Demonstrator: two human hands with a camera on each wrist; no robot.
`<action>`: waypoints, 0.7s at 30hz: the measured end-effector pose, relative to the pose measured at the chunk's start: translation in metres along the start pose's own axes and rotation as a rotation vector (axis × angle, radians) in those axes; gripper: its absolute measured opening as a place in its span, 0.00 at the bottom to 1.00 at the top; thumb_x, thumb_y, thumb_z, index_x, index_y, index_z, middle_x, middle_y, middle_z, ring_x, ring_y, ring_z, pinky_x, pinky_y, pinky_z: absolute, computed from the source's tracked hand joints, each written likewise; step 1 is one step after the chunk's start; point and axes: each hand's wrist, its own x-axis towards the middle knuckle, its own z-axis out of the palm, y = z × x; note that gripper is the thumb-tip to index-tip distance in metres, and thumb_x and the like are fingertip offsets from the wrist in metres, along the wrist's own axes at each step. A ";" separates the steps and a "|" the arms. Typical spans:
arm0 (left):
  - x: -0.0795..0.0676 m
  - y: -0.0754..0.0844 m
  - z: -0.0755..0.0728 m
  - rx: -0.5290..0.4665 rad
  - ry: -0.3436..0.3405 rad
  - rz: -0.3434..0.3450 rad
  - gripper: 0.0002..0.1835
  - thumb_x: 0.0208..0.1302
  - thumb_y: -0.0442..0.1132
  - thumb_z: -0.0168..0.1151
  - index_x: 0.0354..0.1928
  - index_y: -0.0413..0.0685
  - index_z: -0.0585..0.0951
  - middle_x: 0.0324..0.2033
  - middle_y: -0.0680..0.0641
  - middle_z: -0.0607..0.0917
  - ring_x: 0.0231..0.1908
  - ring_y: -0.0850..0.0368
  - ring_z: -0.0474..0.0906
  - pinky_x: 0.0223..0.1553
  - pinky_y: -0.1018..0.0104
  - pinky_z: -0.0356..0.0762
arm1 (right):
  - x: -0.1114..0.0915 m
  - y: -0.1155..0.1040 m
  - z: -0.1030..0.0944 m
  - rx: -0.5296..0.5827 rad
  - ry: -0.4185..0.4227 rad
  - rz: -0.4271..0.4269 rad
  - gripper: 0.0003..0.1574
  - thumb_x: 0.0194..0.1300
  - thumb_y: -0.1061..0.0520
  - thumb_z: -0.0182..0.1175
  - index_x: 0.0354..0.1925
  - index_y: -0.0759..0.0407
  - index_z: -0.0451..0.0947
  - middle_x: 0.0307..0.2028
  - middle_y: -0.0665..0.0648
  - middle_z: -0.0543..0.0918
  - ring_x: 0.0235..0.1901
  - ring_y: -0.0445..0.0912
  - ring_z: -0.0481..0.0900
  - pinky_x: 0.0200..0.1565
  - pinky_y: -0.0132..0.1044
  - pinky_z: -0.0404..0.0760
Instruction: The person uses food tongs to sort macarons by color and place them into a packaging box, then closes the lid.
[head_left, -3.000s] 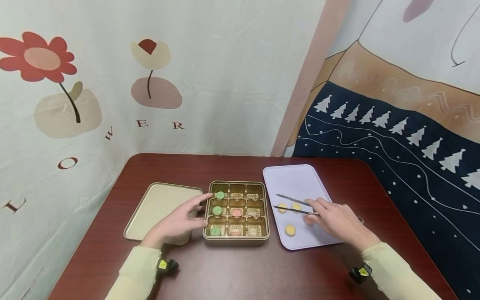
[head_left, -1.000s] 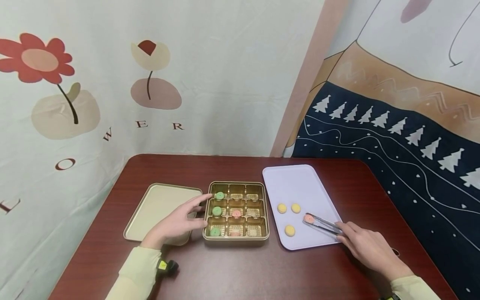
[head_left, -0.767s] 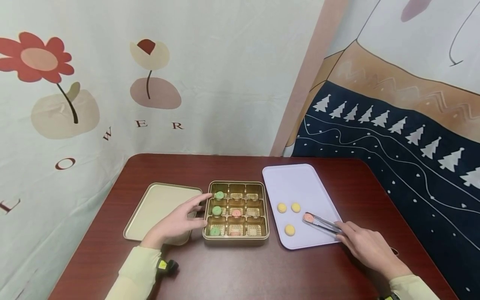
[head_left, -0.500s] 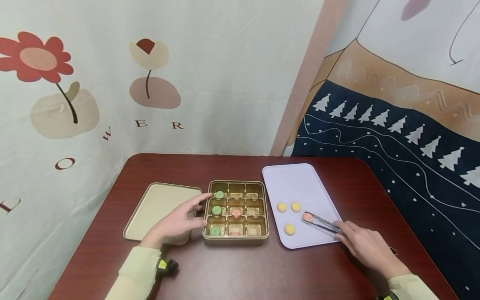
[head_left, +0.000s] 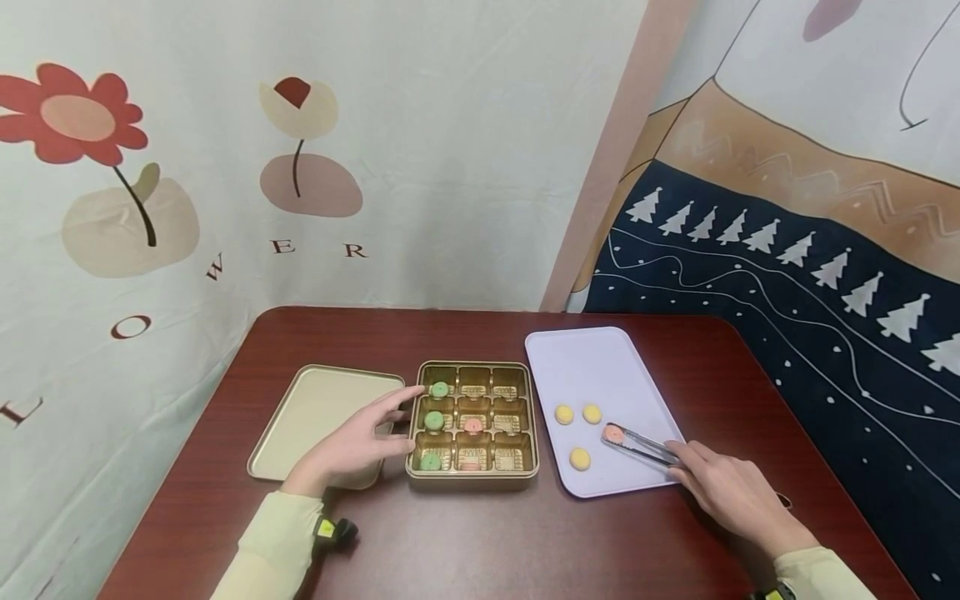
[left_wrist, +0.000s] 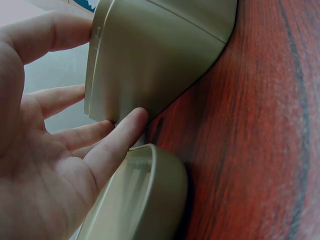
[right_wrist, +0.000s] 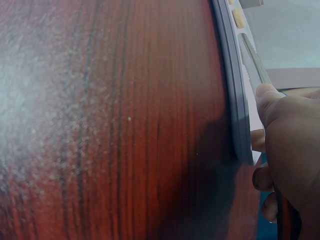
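Observation:
My left hand (head_left: pixel 356 442) rests with spread, fairly straight fingers against the left side of a gold tin (head_left: pixel 508 457); the left wrist view shows fingertips on its wall (left_wrist: pixel 160 55). Inside the tin's compartments, green macarons (head_left: pixel 433 421) line the left column, and pink macarons (head_left: pixel 472 426) sit in the middle one. My right hand (head_left: pixel 731 496) grips metal tongs (head_left: pixel 651 442) from the handle end. Between the tong tips is a pink macaron (head_left: pixel 613 433), over the lavender tray (head_left: pixel 577 362). Three yellow macarons (head_left: pixel 580 459) lie on that tray, left of the tongs.
A pale gold lid (head_left: pixel 322 404) lies left of the tin, partly under my left hand. Tin and tray stand close together on the dark red wooden table (head_left: pixel 480 550). Printed cloths (head_left: pixel 465 167) hang behind and to the right.
From over the yellow macarons, my right hand has drawn back right and nearer; the tongs now have the pink macaron between their tips. Lately they shift slightly left. My left hand stays put.

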 end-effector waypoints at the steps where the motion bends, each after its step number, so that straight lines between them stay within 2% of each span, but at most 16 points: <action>1: 0.000 0.000 0.000 0.000 -0.002 0.004 0.46 0.65 0.36 0.73 0.81 0.41 0.59 0.78 0.28 0.58 0.70 0.19 0.64 0.66 0.37 0.78 | 0.000 0.000 0.000 0.001 -0.001 0.001 0.26 0.61 0.50 0.76 0.56 0.51 0.83 0.36 0.45 0.84 0.24 0.32 0.68 0.21 0.31 0.74; 21: 0.000 -0.003 -0.001 -0.007 -0.004 -0.025 0.47 0.65 0.35 0.73 0.82 0.44 0.59 0.79 0.31 0.59 0.71 0.21 0.64 0.67 0.39 0.78 | 0.013 -0.001 -0.014 0.021 -0.008 0.039 0.28 0.63 0.50 0.75 0.60 0.52 0.83 0.36 0.44 0.82 0.25 0.32 0.67 0.22 0.29 0.74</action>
